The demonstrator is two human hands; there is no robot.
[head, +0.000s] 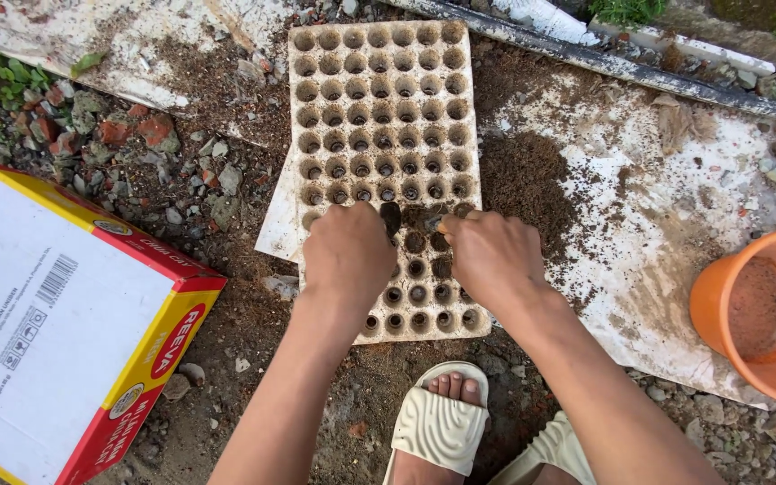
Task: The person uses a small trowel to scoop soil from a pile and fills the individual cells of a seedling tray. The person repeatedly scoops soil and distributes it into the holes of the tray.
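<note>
A: Where is the tray (379, 99)?

B: It lies on a white board (666, 224) on the ground, long axis running straight away from the person. The near short edge is just ahead of a sandalled foot (440, 422); the far edge is well beyond the hands.

A: And the hands?

B: Both rest on the near third of the tray, side by side. The left hand (345, 253) is curled knuckles-up near the tray's left edge, fingers bunched together and pressed down onto the cells; what it pinches, if anything, I cannot tell. The right hand (493, 256) sits near the right edge, fingertips drawn together at a cell in the row between the hands, apparently pinching a bit of soil.

A: Which cells are filled?

B: Those around and behind the hands look dark with soil; the far rows look mostly empty. So the unfilled part lies forward of both hands, along the long axis, about equally near to each.

A: Room to move?

B: Open board and loose soil (518, 180) to the right, an orange bucket (765, 310) at the board's right edge, nearer the right hand. A cardboard box (65, 323) lies well left, apart from the tray.
</note>
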